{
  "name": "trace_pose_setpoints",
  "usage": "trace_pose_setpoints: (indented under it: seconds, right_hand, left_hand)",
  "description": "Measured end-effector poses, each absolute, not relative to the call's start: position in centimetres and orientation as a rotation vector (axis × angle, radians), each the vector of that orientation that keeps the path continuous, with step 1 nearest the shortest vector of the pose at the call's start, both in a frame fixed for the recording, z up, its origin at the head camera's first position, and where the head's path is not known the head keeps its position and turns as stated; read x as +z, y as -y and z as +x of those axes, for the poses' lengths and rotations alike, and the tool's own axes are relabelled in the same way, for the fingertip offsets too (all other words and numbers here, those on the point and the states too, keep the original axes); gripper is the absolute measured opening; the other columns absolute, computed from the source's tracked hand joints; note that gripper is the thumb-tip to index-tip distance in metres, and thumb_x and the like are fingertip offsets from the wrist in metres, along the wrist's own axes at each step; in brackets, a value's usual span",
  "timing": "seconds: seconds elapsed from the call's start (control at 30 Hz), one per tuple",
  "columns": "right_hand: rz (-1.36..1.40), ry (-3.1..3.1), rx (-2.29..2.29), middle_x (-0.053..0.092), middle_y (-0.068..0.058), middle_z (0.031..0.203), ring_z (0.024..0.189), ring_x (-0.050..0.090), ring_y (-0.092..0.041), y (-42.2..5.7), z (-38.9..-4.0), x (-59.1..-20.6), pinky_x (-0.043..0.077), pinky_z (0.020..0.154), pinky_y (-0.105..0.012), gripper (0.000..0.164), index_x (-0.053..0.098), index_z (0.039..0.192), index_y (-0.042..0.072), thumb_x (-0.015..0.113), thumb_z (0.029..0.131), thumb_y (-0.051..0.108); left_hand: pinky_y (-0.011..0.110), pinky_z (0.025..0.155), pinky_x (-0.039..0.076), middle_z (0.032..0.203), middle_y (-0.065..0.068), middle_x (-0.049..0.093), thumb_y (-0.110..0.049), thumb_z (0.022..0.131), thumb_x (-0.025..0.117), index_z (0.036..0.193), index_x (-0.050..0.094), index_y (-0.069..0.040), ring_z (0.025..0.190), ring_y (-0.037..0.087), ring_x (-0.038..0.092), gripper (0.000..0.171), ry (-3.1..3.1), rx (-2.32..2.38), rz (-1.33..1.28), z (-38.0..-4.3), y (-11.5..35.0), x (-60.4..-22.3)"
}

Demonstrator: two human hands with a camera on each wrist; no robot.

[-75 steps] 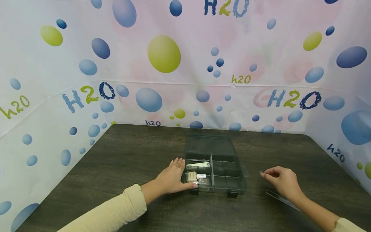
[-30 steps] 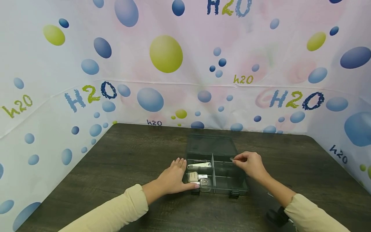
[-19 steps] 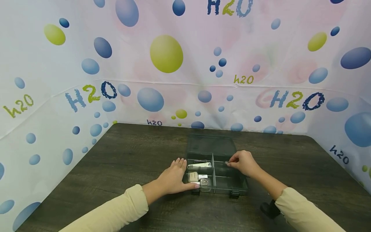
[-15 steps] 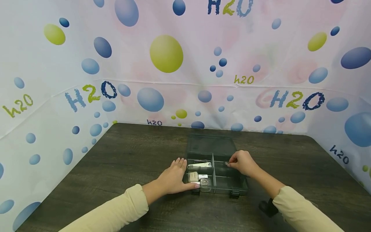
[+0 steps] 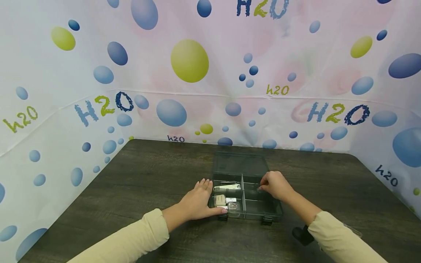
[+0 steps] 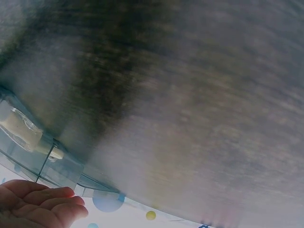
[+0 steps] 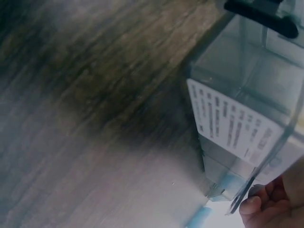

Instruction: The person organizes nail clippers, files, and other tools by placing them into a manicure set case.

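Note:
A smoky clear divider box [image 5: 243, 199] sits on the table with its lid [image 5: 241, 164] folded back. My left hand [image 5: 197, 202] rests against its left side, fingers straight along the wall and thumb over the front corner. My right hand [image 5: 277, 185] reaches into the back right compartment, thumb and fingertips pinching a small clear or greyish piece [image 7: 255, 190], mostly hidden. In the back left compartment lie a nail clipper [image 5: 227, 187] and a thin metal tool [image 5: 229, 182]. A beige bottle [image 5: 219, 200], a white-capped one [image 5: 231, 199] and a clear square container [image 5: 234, 207] share the front left.
The dark wooden table [image 5: 158, 164] ends at a printed fabric backdrop [image 5: 230, 73] behind and at both sides. A black object [image 5: 303, 235] shows at my right sleeve, and a thin clear edge [image 5: 353, 230] shows beside it. A printed label [image 7: 232, 126] covers part of the box's side.
My right hand has come from the table at the right, over the box, and lowered the small piece into the back right compartment. My left hand has stayed on the box.

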State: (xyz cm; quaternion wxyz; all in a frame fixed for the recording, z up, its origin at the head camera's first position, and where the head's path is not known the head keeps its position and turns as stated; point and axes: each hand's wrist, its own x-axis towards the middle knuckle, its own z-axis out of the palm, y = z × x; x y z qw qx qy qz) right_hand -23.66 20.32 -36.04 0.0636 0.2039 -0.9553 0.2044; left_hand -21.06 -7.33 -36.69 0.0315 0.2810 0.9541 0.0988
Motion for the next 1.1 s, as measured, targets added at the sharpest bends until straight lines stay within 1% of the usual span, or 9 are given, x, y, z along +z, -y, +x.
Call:
trace_pose_setpoints:
  seconds: [0.2, 0.43, 0.7, 0.93, 1.1]
  right_hand:
    - [0.645, 2.815, 0.671, 0.065, -0.008, 0.075, 0.065, 0.06, -0.016, -20.8, -23.3, -35.6, 0.05, 0.055, -0.023, 0.004, 0.072, 0.078, -0.001, 0.071, 0.077, 0.003]
    - [0.612, 2.698, 0.693, 0.061, -0.004, 0.074, 0.063, 0.054, -0.01, -21.7, -22.6, -34.8, 0.047, 0.054, -0.02, 0.006, 0.073, 0.082, 0.0, 0.069, 0.079, 0.004]
    - [0.587, 2.642, 0.678, 0.061, 0.0, 0.074, 0.063, 0.049, -0.005, -22.9, -21.2, -33.8, 0.044, 0.054, -0.021, 0.006, 0.072, 0.085, 0.003, 0.07, 0.08, 0.006]
    - [0.552, 2.648, 0.638, 0.062, 0.002, 0.078, 0.065, 0.049, -0.004, -23.8, -19.6, -33.3, 0.044, 0.056, -0.021, 0.012, 0.071, 0.09, 0.004, 0.071, 0.079, 0.008]
    - [0.549, 2.631, 0.607, 0.063, 0.002, 0.08, 0.066, 0.051, -0.004, -24.6, -18.6, -33.6, 0.043, 0.054, -0.02, 0.016, 0.071, 0.092, 0.004, 0.073, 0.077, 0.009]
  left_hand:
    - [0.047, 0.113, 0.027, 0.146, 0.026, 0.032, -0.065, 0.082, 0.053, 0.141, 0.032, 0.008, 0.138, 0.038, 0.028, 0.096, -2.932, 0.318, 0.863, -21.1, 7.3, -36.7]
    - [0.047, 0.113, 0.027, 0.146, 0.026, 0.032, -0.066, 0.082, 0.052, 0.141, 0.032, 0.007, 0.138, 0.038, 0.028, 0.097, -2.943, 0.294, 0.87, -21.0, 7.3, -36.7]
    - [0.047, 0.112, 0.029, 0.145, 0.027, 0.033, -0.065, 0.082, 0.053, 0.14, 0.032, 0.008, 0.137, 0.039, 0.029, 0.095, -2.954, 0.285, 0.894, -20.9, 7.4, -36.8]
    - [0.047, 0.112, 0.029, 0.144, 0.027, 0.034, -0.064, 0.083, 0.053, 0.14, 0.033, 0.009, 0.137, 0.039, 0.03, 0.095, -2.952, 0.283, 0.898, -20.9, 7.4, -36.7]
    - [0.047, 0.112, 0.028, 0.144, 0.028, 0.034, -0.064, 0.083, 0.053, 0.14, 0.033, 0.009, 0.137, 0.039, 0.03, 0.095, -2.953, 0.288, 0.896, -20.9, 7.4, -36.8]
